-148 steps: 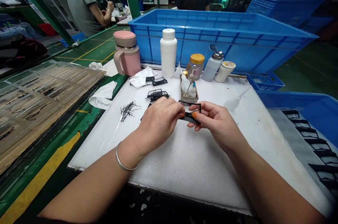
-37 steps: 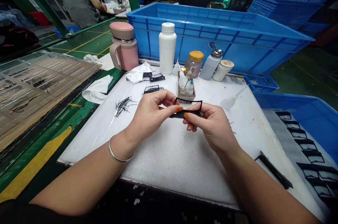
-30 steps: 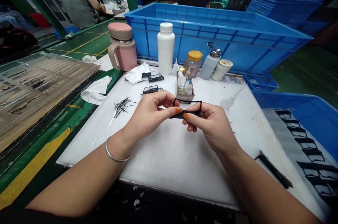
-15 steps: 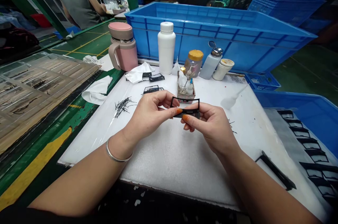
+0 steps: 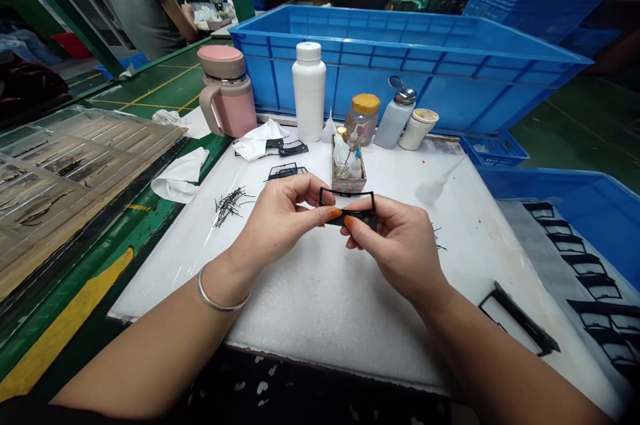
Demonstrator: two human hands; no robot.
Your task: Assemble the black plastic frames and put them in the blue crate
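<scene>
Noted: the left hand (image 5: 283,221) and right hand (image 5: 400,245) hold a black plastic frame (image 5: 360,215) up over the middle of the foam-topped table (image 5: 320,318), toward its far edge. Both hands are partly closed: the orange-nailed thumbs (image 5: 334,213) press on the frame's lower bar from either side, the other fingers curled behind it, gripping it. Progress, as judged: partway. One loose frame (image 5: 517,321) lies near the table's right corner, and a row of similar frames (image 5: 585,265) lies on grey cloth over the right blue crate (image 5: 565,185). Left of the hands lies a bundle of black pins (image 5: 229,206). Nearer the far edge are two more black frames (image 5: 286,172) and a small tray (image 5: 349,175) of swabs and vials. Beyond stands a white bottle (image 5: 309,91), before a large blue crate (image 5: 415,58).
</scene>
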